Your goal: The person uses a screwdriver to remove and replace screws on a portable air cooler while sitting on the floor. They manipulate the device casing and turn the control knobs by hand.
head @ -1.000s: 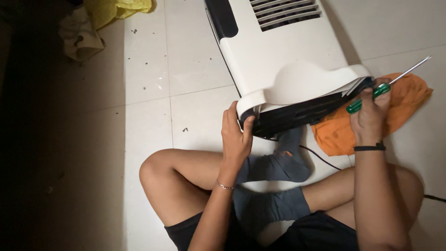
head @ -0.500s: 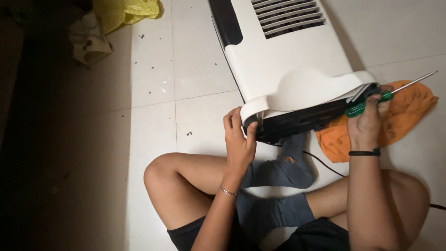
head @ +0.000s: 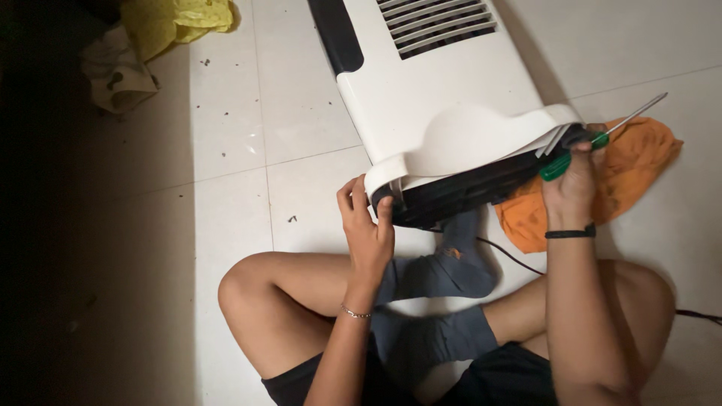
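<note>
Gripping the near left corner of a white appliance, the left hand is curled around the edge where the white shell meets the dark base. The right hand is closed on a green-handled screwdriver and is pressed against the near right corner of the same appliance, the metal shaft pointing up and to the right. One black band is worn on the right wrist and one thin bracelet on the left. The appliance is laid flat on the white tiled floor, its vent slats at the far end. Two grey-socked feet are tucked just under its near edge between the crossed legs. One orange cloth is spread beneath the right hand, touching the appliance. One black cable is run along the floor past the feet. One yellow cloth and one pale cloth are left well apart, at the far left.
</note>
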